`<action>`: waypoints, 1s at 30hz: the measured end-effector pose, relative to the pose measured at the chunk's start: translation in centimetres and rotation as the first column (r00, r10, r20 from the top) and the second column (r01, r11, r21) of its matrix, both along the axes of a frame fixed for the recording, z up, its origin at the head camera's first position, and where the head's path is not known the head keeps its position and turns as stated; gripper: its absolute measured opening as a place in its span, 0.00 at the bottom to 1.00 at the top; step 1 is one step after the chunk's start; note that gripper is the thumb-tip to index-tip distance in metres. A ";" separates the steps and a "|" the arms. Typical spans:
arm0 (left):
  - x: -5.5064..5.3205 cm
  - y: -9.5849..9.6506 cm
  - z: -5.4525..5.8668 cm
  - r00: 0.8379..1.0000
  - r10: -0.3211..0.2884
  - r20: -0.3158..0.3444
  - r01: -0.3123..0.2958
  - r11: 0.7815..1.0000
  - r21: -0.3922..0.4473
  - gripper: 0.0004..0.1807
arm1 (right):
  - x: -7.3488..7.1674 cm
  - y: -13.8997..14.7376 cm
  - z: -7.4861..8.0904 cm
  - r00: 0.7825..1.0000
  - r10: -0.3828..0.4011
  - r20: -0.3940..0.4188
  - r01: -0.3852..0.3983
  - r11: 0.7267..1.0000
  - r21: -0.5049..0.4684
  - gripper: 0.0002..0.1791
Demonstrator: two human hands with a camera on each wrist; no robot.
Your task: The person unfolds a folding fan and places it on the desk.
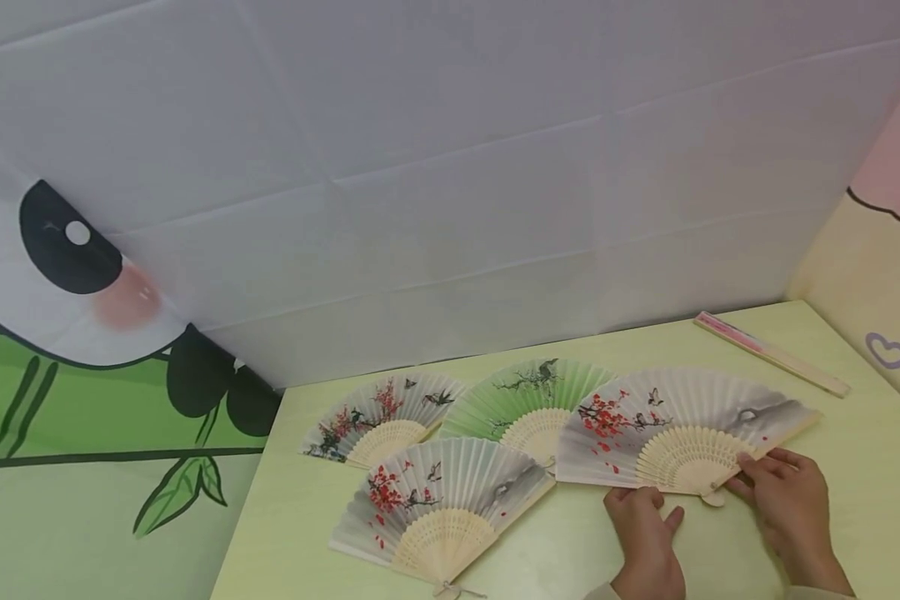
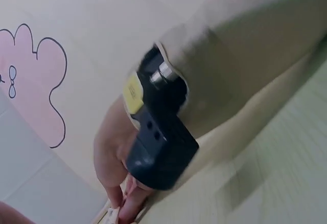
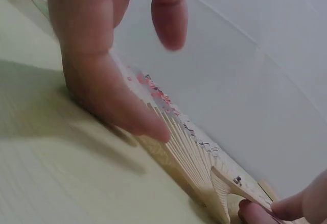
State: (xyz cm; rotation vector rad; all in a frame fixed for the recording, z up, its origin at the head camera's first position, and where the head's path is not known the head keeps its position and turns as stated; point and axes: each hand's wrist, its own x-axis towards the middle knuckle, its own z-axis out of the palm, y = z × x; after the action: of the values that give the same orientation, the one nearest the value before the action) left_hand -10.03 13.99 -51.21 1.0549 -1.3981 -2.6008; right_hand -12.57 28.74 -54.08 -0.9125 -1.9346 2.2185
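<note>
A grey-white folding fan (image 1: 693,417) with red blossoms and dark birds lies spread at the table's right side. My right hand (image 1: 787,492) pinches its right guard stick near the pivot. The right wrist view shows that thumb and finger on the pale wooden guard stick (image 3: 244,193). By the fan's left guard is my left hand (image 1: 641,521). In the right wrist view the left hand's (image 3: 89,71) thumb and finger stand apart, one digit beside the ribs. The left wrist view shows the right hand (image 2: 115,152) wearing a dark device; the fan is mostly hidden there.
Left of it lie several open fans: a similar grey one (image 1: 442,508) in front, a green one (image 1: 528,400) and a floral grey one (image 1: 386,417) behind. A folded pink fan (image 1: 768,350) rests at the back right. Walls border the pale table (image 1: 870,500).
</note>
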 end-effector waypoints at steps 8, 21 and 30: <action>0.7 -0.3 0.2 0.999 0.028 -0.018 -0.027 0.998 0.052 0.29 | 0.2 1.2 0.0 0.979 0.182 0.095 -0.201 0.940 0.274 0.43; 1.2 0.1 0.8 0.998 0.010 -0.065 -0.002 0.993 0.115 0.13 | -0.4 2.9 1.8 0.993 0.032 0.117 -0.099 0.770 0.631 0.36; -0.1 1.6 0.3 0.953 -0.092 -0.290 0.122 0.988 0.089 0.08 | -2.5 4.1 2.8 0.995 -0.034 -0.097 0.091 0.731 0.676 0.24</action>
State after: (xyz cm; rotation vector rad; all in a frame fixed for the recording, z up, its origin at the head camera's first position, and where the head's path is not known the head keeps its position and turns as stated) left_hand -10.10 15.60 -50.89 0.5900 -1.2956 -2.7907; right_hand -15.04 32.82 -51.25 -0.7247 -2.3538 1.2694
